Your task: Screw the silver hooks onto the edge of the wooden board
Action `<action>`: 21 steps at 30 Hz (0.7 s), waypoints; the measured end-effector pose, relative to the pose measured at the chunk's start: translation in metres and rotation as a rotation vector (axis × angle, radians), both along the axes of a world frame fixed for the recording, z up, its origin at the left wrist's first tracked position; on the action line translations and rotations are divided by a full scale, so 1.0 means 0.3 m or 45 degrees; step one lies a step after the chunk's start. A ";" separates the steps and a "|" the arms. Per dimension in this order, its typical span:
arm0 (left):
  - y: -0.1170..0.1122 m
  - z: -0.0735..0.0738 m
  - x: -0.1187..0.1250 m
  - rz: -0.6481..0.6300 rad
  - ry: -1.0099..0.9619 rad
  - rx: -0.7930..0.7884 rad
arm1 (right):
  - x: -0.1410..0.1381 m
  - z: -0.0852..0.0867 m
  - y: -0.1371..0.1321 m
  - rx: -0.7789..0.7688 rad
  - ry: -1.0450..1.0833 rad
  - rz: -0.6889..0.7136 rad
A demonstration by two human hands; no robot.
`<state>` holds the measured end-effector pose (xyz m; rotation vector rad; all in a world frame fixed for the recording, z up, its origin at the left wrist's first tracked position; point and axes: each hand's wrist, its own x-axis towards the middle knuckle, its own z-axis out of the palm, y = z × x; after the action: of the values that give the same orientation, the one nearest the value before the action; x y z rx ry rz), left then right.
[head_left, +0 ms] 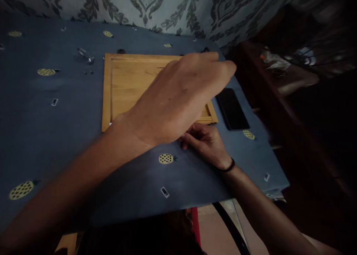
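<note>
A framed wooden panel (128, 84) lies flat on the cloth-covered table. Across its right part reaches my left hand (178, 95), back turned up and close to the camera. Its fingers bend down and away, and whatever they may hold is hidden behind the hand. Just below the panel's near right corner is my right hand (208, 141), with a black band on the wrist. Thumb and fingers are pressed together there; what lies between them is too small or covered to make out.
Right of the panel lies a black phone (232, 109). Clear glasses (86, 56) and several small bits (88, 72) are at the left. The blue pineapple-print cloth (134, 184) ends at the near edge. Dark wooden furniture (279, 95) stands right, with clutter on it.
</note>
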<state>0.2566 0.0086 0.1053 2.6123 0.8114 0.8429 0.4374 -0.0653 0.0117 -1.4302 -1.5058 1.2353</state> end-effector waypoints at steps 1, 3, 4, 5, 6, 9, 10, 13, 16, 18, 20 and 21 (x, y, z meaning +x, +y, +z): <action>-0.003 0.003 0.002 0.010 -0.003 -0.036 | 0.001 0.001 0.000 0.000 0.001 0.002; -0.012 0.009 0.006 0.036 -0.013 -0.079 | 0.002 0.002 0.001 0.001 0.002 0.005; -0.017 0.011 0.008 0.053 -0.017 -0.086 | 0.003 0.002 0.000 0.002 0.002 0.006; -0.022 0.012 0.010 0.070 -0.022 -0.086 | 0.003 0.002 0.000 0.003 0.003 0.006; -0.027 0.012 0.012 0.085 -0.030 -0.086 | 0.003 0.002 0.000 0.004 0.003 0.006; -0.040 0.012 0.014 0.090 -0.069 -0.128 | 0.001 0.003 -0.002 0.008 0.004 0.005; -0.042 0.012 0.015 0.086 -0.075 -0.146 | 0.001 0.004 -0.002 0.010 0.004 0.005; -0.042 0.014 0.015 0.074 -0.018 -0.094 | 0.001 0.006 -0.001 0.014 -0.002 0.009; -0.036 0.018 0.017 0.071 0.038 -0.034 | 0.002 0.007 0.000 0.019 -0.010 0.012; -0.034 0.020 0.020 0.070 0.036 -0.079 | 0.001 0.008 0.001 0.022 -0.012 0.012; -0.032 0.019 0.022 0.066 0.001 -0.135 | 0.001 0.009 0.001 0.025 -0.013 0.010; -0.032 0.019 0.023 0.063 -0.018 -0.149 | 0.000 0.010 0.001 0.027 -0.013 0.008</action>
<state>0.2634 -0.0010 0.1109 2.4912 0.8971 0.8012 0.4374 -0.0649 0.0146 -1.4211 -1.5272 1.2143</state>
